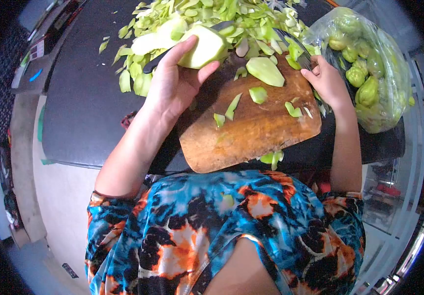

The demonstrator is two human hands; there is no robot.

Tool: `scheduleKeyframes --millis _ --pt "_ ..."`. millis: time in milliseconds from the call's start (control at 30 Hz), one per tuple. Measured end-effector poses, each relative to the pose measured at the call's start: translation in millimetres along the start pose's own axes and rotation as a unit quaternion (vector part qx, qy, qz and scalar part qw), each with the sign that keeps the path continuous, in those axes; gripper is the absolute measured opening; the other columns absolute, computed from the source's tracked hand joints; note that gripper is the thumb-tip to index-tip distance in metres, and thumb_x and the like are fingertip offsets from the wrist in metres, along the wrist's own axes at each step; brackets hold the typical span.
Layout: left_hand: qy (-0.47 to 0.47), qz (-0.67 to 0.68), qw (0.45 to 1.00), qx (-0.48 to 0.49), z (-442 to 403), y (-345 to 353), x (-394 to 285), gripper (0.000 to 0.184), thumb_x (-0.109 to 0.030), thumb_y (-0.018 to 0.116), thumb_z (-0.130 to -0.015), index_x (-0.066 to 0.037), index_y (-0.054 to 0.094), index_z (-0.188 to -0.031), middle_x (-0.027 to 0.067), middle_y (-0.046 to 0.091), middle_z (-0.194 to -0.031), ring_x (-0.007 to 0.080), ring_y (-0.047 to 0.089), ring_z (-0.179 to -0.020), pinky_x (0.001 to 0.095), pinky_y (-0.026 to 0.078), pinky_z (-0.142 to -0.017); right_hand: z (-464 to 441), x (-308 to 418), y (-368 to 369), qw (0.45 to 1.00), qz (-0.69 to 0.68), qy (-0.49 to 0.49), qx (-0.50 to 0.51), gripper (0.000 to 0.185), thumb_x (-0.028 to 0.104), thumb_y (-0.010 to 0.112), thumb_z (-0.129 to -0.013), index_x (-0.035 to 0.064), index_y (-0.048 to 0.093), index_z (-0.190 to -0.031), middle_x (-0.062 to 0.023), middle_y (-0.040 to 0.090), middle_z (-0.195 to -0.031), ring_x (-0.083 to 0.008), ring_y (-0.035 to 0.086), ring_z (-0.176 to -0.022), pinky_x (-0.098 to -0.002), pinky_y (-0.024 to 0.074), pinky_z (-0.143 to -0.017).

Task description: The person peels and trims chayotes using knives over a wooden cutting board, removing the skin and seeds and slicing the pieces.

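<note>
Holding peeled chayote [204, 48], green chayotes [368, 92] inside 1 clear bag [387, 117]

I count two hands: one left hand [172, 81] and one right hand [327, 78]. There is one peeled chayote [204, 48] in the left hand, and one wooden board [251, 130] between the hands. On the board, nearer the right hand, I count one large pale piece [266, 72] and one small chunk [258, 95]. The peelings [138, 73] beyond both hands are too many for me to number. Outward of the right hand I see one plastic bag [391, 96]; it shows at least four unpeeled chayotes [368, 92], the rest blurred by film.
</note>
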State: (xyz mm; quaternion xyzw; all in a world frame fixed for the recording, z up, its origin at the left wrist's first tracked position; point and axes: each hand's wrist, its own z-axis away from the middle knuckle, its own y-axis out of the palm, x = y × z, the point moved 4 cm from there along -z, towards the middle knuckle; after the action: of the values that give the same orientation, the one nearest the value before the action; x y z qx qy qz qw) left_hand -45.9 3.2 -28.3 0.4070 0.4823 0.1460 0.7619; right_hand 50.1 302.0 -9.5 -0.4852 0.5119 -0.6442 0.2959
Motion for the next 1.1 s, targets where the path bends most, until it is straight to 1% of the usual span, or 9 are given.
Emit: scheduleKeyframes --millis 133,400,500,567,633,733,833,1033,1100 --pt "0.003 -0.003 1.0 -0.021 -0.5 -2.1 -1.0 0.037 -0.02 0.064 -0.084 -0.003 0.053 -0.115 0.0098 0.06 -0.109 0.0217 0.061 -0.099 0.0337 0.059 -0.071 6.8 -10.4 -19.7 0.994 0.037 -0.036 -0.101 0.039 0.032 0.057 -0.085 0.0005 0.056 -0.109 -0.0171 0.063 -0.091 -0.0346 0.062 -0.085 -0.0407 0.0477 -0.075" --pt "-0.043 0.019 0.999 0.008 -1.8 -9.2 4.4 0.038 -0.036 0.055 -0.089 -0.008 0.052 -0.116 0.0061 0.063 -0.104 0.0194 0.065 -0.089 0.0299 0.059 -0.06 -9.0 -52.9 -3.2 1.0 -0.004 -0.013 0.007 0.031 0.013 0.064 -0.077 -0.002 0.056 -0.102 -0.0174 0.064 -0.092 -0.0245 0.061 -0.085 -0.034 0.0454 -0.075" --pt "-0.029 0.019 0.999 -0.012 7.6 -2.7 4.4 0.035 -0.03 0.06 -0.088 -0.007 0.054 -0.114 0.0064 0.063 -0.104 0.0185 0.064 -0.092 0.0312 0.059 -0.065 -14.1 -48.4 -6.2 0.993 -0.063 -0.031 0.094 0.034 0.015 0.065 -0.072 -0.0005 0.056 -0.102 -0.0187 0.062 -0.09 -0.0306 0.061 -0.082 -0.0386 0.047 -0.075" --pt "0.002 0.013 1.0 -0.026 14.1 11.4 3.3 0.035 -0.022 0.063 -0.086 -0.004 0.054 -0.114 0.0087 0.061 -0.108 0.0192 0.062 -0.098 0.0323 0.058 -0.074 -21.0 -69.8 -10.2 0.986 -0.155 -0.052 0.019 0.034 0.012 0.065 -0.069 0.0016 0.055 -0.1 -0.0136 0.057 -0.081 -0.0289 0.057 -0.077 -0.0353 0.0466 -0.072" --pt "0.003 0.008 1.0 0.0 13.5 11.1 4.0 0.037 -0.018 0.063 -0.085 0.0 0.052 -0.116 0.0114 0.059 -0.112 0.0207 0.06 -0.102 0.0333 0.057 -0.079 -0.5 -32.9 -43.8 0.986 0.027 -0.099 -0.128 0.034 0.01 0.064 -0.071 0.0022 0.054 -0.103 -0.015 0.058 -0.083 -0.0304 0.058 -0.081 -0.0362 0.0463 -0.073" --pt "-0.005 0.018 1.0 0.003 12.9 13.0 8.4 0.038 -0.023 0.06 -0.088 0.0 0.051 -0.117 0.0123 0.06 -0.109 0.0228 0.062 -0.097 0.033 0.058 -0.076 18.0 2.4 -64.0 0.903 0.121 -0.233 -0.34 0.036 0.007 0.062 -0.073 0.003 0.053 -0.108 -0.0161 0.061 -0.083 -0.0309 0.061 -0.081 -0.0371 0.0468 -0.072" --pt "-0.047 0.041 0.998 0.007 12.7 10.9 12.1 0.041 -0.032 0.055 -0.091 0.0 0.051 -0.117 0.0126 0.062 -0.106 0.0239 0.064 -0.091 0.0319 0.058 -0.07 21.7 15.1 -75.5 0.967 0.038 -0.11 -0.228 0.033 0.01 0.062 -0.077 0.0025 0.055 -0.109 -0.0171 0.063 -0.083 -0.0308 0.063 -0.079 -0.0365 0.0476 -0.07" --pt "-0.119 0.072 0.987 0.076 16.2 -3.7 26.5 0.037 -0.044 0.048 -0.093 -0.008 0.055 -0.103 0.0006 0.058 -0.082 0.0082 0.051 -0.057 0.0203 0.039 -0.045 58.2 70.2 -57.7 0.955 -0.175 -0.113 -0.209 0.029 0.025 0.062 -0.087 0.0011 0.059 -0.102 -0.0108 0.065 -0.082 -0.0178 0.061 -0.074 -0.0314 0.0471 -0.07" --pt "-0.113 0.056 0.989 0.083 16.9 -2.0 28.0 0.033 -0.04 0.051 -0.092 -0.009 0.055 -0.103 -0.0005 0.059 -0.083 0.007 0.053 -0.06 0.0192 0.041 -0.047 62.4 71.3 -47.8 0.938 -0.277 -0.134 -0.16 0.03 0.025 0.059 -0.09 -0.001 0.057 -0.105 -0.0053 0.062 -0.084 -0.0122 0.055 -0.076 -0.0274 0.0446 -0.071"
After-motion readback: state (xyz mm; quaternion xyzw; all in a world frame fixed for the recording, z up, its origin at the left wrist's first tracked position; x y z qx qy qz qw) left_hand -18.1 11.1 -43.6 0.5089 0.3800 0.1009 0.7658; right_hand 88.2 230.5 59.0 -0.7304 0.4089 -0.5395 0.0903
